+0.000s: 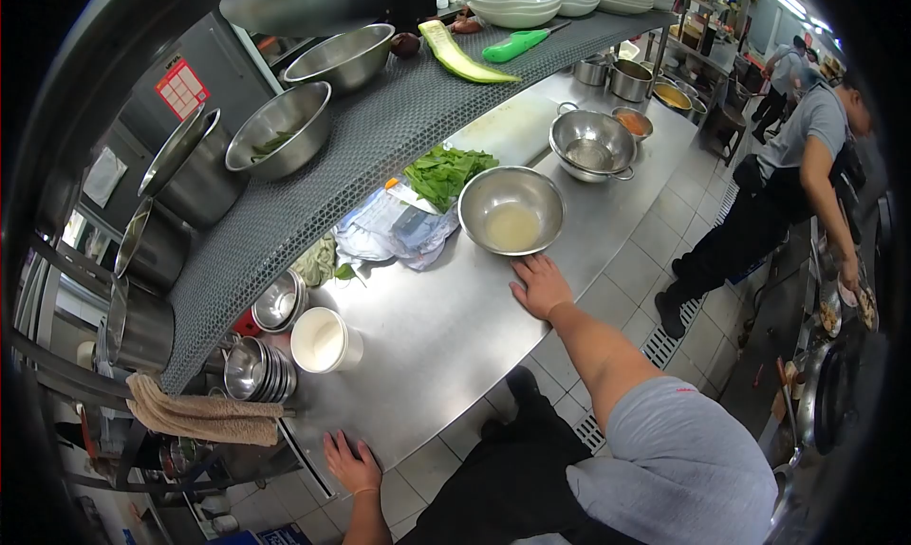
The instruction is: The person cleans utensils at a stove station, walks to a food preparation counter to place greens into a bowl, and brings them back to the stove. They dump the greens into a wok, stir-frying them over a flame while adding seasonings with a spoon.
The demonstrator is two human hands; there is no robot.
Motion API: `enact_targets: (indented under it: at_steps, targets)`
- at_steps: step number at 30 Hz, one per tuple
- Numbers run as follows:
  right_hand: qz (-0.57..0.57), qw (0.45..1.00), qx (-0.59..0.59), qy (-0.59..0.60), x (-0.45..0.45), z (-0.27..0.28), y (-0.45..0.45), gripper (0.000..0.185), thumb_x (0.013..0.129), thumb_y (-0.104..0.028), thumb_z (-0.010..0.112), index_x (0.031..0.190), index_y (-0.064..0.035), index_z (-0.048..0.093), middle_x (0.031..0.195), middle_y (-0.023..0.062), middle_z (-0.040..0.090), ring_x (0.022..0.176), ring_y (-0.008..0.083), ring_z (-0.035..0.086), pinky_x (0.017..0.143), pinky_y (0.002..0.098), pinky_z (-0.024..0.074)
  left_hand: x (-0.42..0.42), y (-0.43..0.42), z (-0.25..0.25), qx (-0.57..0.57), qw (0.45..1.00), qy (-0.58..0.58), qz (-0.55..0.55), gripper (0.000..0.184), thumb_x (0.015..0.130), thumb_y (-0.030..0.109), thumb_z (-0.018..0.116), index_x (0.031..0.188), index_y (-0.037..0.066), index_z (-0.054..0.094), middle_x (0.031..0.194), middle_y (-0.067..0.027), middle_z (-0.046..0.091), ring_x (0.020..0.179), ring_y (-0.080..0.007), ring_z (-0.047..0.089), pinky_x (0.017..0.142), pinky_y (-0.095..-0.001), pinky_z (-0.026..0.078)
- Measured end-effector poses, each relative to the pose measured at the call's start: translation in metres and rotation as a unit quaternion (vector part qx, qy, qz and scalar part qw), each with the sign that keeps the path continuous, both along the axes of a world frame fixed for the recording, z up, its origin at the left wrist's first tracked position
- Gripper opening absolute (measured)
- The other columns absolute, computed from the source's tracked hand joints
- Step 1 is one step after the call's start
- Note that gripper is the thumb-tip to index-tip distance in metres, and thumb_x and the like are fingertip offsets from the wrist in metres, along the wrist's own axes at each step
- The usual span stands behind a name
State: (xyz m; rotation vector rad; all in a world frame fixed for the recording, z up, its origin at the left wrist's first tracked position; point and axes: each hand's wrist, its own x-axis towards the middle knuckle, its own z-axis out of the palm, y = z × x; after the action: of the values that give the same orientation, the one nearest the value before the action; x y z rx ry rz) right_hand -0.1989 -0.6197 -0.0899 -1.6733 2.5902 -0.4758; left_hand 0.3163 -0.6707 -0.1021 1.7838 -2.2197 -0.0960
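Observation:
My right hand (543,287) lies flat on the steel table (427,346), fingers spread, its fingertips close to a metal bowl (479,199) that holds some pale liquid. Whether they touch the bowl I cannot tell. At the table's near left end, my left hand (351,462) rests palm down with its fingers apart and nothing in it. Nearest to it are a white plastic tub (320,340) and a stack of small steel bowls (249,367). Behind the bowl of liquid is a heap of green leaves (451,173), beside a crumpled plastic bag (389,230).
A colander (592,141) stands toward the far end. Over the table runs a mat-covered shelf (380,118) bearing steel bowls, a cut gourd piece (455,56) and a green-handled peeler or knife (515,45). A towel (199,412) hangs at left. A co-worker (807,156) works at right.

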Motion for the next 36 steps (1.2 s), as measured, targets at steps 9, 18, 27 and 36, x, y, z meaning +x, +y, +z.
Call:
enact_targets:
  at_steps: [9,18,27,36]
  targets:
    - [0.003,0.998,-0.056,-0.002,-0.002,-0.015,-0.003,0.047,0.088,-0.035,0.058,0.127,-0.0081,0.057,0.138,0.0167,0.047,0.129,0.0365,0.04,0.112,0.0448,0.0292,-0.001,0.001,0.001,-0.013,1.0,0.012,0.007,0.052,0.083,0.025,0.062,0.129,0.004,0.053,0.144,-0.0222,0.04,0.132,-0.0406,0.037,0.108,-0.0496,0.03]
    - [0.013,0.999,-0.052,-0.008,0.001,-0.005,-0.003,0.048,0.089,-0.034,0.057,0.128,-0.0068,0.056,0.137,0.0173,0.048,0.129,0.0357,0.04,0.112,0.0449,0.0286,-0.002,0.001,0.007,-0.018,1.0,0.02,0.0,0.051,0.085,0.025,0.062,0.13,0.004,0.052,0.144,-0.0217,0.04,0.131,-0.0398,0.038,0.107,-0.0487,0.031]
    - [0.01,0.997,-0.078,0.019,0.003,-0.01,-0.005,0.047,0.087,-0.031,0.06,0.127,-0.0056,0.057,0.135,0.0175,0.05,0.127,0.036,0.042,0.11,0.0452,0.0308,0.001,-0.001,-0.002,-0.032,0.999,0.026,0.005,0.051,0.082,0.025,0.063,0.129,0.006,0.053,0.145,-0.0198,0.04,0.132,-0.0393,0.038,0.107,-0.0499,0.031]
    - [0.003,0.998,-0.066,0.023,0.003,-0.005,-0.005,0.049,0.087,-0.033,0.06,0.127,-0.0065,0.057,0.134,0.0172,0.051,0.128,0.0354,0.042,0.11,0.0441,0.0312,-0.001,-0.002,0.003,-0.038,0.999,0.036,-0.005,0.051,0.082,0.025,0.063,0.128,0.006,0.054,0.145,-0.0188,0.04,0.133,-0.0388,0.038,0.107,-0.0498,0.03]
